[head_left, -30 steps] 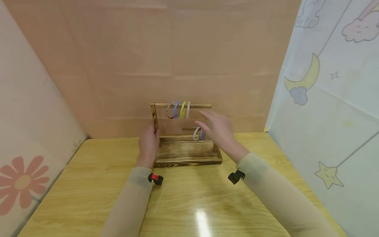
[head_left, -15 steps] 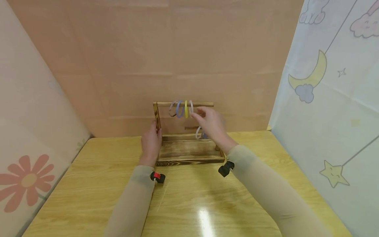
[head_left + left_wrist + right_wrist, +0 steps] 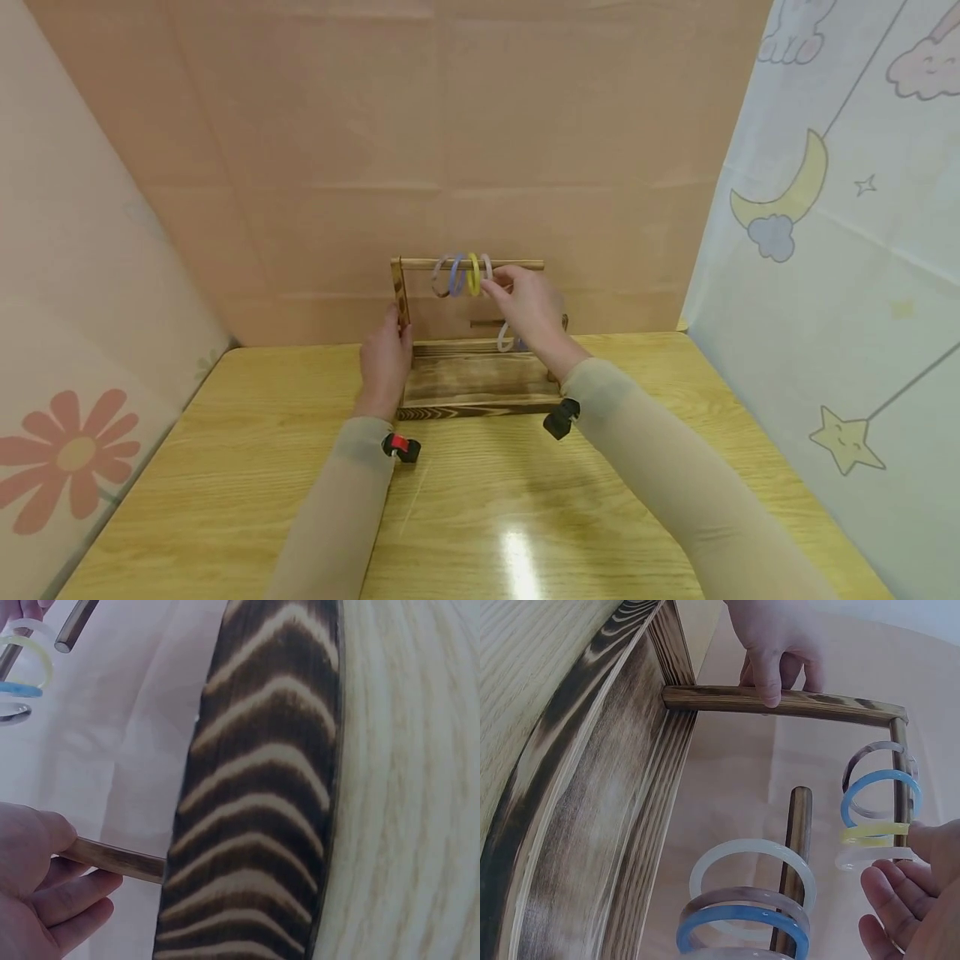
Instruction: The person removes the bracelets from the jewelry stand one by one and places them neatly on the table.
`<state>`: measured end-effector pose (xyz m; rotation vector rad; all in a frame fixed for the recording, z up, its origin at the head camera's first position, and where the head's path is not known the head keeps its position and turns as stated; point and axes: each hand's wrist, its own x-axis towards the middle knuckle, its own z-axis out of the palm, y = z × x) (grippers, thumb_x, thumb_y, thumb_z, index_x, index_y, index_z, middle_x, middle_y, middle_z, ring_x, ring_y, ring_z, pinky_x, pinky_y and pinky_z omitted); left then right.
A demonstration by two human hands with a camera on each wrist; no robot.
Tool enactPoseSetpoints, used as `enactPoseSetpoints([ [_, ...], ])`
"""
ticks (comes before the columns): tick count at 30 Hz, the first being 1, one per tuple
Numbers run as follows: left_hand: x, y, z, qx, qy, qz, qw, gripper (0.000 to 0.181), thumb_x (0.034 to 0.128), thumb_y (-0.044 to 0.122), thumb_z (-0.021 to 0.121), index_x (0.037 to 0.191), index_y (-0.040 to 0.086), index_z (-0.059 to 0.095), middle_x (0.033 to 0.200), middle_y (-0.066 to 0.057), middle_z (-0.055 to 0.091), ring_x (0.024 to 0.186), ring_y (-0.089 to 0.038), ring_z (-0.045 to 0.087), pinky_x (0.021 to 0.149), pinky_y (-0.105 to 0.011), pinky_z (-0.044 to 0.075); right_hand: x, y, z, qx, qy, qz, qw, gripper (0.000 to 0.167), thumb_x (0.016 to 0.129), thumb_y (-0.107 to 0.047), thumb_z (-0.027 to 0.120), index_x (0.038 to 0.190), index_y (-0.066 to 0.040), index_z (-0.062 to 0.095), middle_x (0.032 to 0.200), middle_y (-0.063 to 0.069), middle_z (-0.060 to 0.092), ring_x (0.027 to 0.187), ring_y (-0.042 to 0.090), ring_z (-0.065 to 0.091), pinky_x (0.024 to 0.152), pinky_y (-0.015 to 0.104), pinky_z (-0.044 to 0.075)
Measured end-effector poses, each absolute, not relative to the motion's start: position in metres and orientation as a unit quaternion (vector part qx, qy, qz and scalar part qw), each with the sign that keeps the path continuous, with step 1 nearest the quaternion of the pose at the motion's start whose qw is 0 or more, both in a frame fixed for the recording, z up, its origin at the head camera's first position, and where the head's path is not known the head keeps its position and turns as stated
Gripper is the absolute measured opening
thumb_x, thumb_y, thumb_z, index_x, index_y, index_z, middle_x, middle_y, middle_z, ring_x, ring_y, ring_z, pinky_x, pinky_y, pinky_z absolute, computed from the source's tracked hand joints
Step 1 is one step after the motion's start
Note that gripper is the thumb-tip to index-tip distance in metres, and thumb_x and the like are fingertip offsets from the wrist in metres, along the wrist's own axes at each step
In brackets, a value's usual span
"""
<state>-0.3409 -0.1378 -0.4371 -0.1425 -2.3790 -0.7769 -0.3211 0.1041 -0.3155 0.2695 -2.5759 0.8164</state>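
Observation:
My left hand (image 3: 384, 367) grips the upright post (image 3: 840, 706) of a wooden bangle stand, thumb on one side and fingers on the other. From that post runs the upper bar (image 3: 517, 265), on which hang a purple-grey bangle (image 3: 847, 776), a blue bangle (image 3: 881, 775), a yellow bangle (image 3: 866, 836) and a white bangle (image 3: 870, 856). The white one is nearest the bar's free end. My right hand (image 3: 531, 308) pinches it between thumb and fingers; the thumb lies close to the yellow one. In the left wrist view the right hand is mostly cut off.
A lower bar (image 3: 801, 817) carries several more bangles, among them a white bangle (image 3: 754, 845) and a blue bangle (image 3: 742, 911). The stand's tray base (image 3: 480, 410) rests on the wooden table (image 3: 465, 500). A brown backdrop (image 3: 337, 167) rises close behind.
My right hand has moved left from the bar's free end to the white bangle, and its fingers have closed there. The left hand keeps its grip; the head view has shifted slightly.

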Motion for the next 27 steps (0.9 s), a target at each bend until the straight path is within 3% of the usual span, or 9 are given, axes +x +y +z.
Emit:
enactPoseSetpoints([
  [12,-0.338,-0.1383,-0.4372,-0.049,-0.903,-0.293,0.309,0.034,0.1083,0.013,0.073,0.136,-0.002,0.062,0.098,-0.025,0.076,0.076,-0.048,0.074,0.067,-0.063,0.058,-0.3224,0.1013,-0.3198,0.09,-0.923,0.303,0.219,0.032,0.109,-0.046,0.071,0.121,-0.018,0.083,0.103,0.0,0.082,0.073,0.017,0.07,0.056,0.035,0.049],
  [18,-0.335,-0.1367,-0.4387,-0.053,-0.897,-0.298,0.324,0.027,0.1066,0.01,0.075,0.129,-0.002,0.063,0.094,-0.024,0.076,0.073,-0.047,0.073,0.064,-0.062,0.058,-0.3223,0.103,-0.3216,0.087,-0.918,0.316,0.221,0.026,0.109,-0.041,0.073,0.118,-0.019,0.083,0.103,-0.001,0.082,0.073,0.018,0.068,0.059,0.036,0.048],
  [27,-0.3364,-0.1363,-0.4368,-0.056,-0.898,-0.294,0.323,0.028,0.1071,0.011,0.074,0.13,-0.003,0.063,0.094,-0.025,0.076,0.071,-0.046,0.073,0.063,-0.061,0.059,-0.3222,0.1061,-0.3208,0.08,-0.912,0.331,0.227,0.025,0.109,-0.041,0.073,0.117,-0.02,0.084,0.102,-0.002,0.081,0.075,0.019,0.069,0.061,0.037,0.05],
])
